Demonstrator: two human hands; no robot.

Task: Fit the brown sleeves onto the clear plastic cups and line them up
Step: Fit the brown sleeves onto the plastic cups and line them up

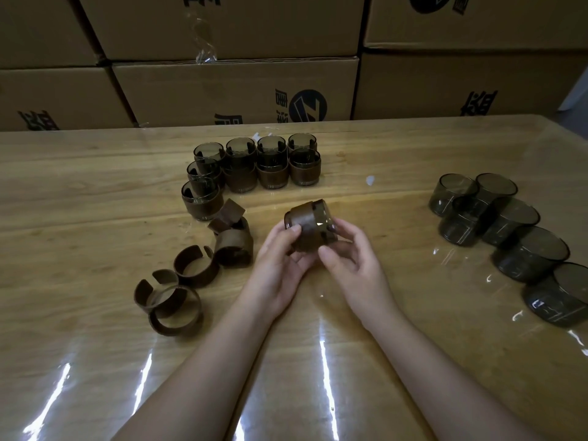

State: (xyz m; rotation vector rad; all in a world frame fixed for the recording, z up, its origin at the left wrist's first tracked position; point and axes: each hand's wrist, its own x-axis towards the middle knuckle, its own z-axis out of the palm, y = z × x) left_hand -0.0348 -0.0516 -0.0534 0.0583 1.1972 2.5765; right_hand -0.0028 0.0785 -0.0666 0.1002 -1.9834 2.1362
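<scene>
Both hands [313, 249] hold one sleeved cup [310, 225] (five loose sleeves [195, 265]).

Glossy wood-grain table [95, 192]; clear smoky plastic cups [496, 218]; matt, perhaps leathery sleeves [178, 310].

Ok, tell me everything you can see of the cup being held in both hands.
The cup is short, round, of smoky clear plastic, with a brown sleeve wrapped round its middle. It is tipped on its side above the table, its base towards the right hand. The left hand grips it with the thumb on the sleeve; the right hand's fingers curl round the base end.
</scene>
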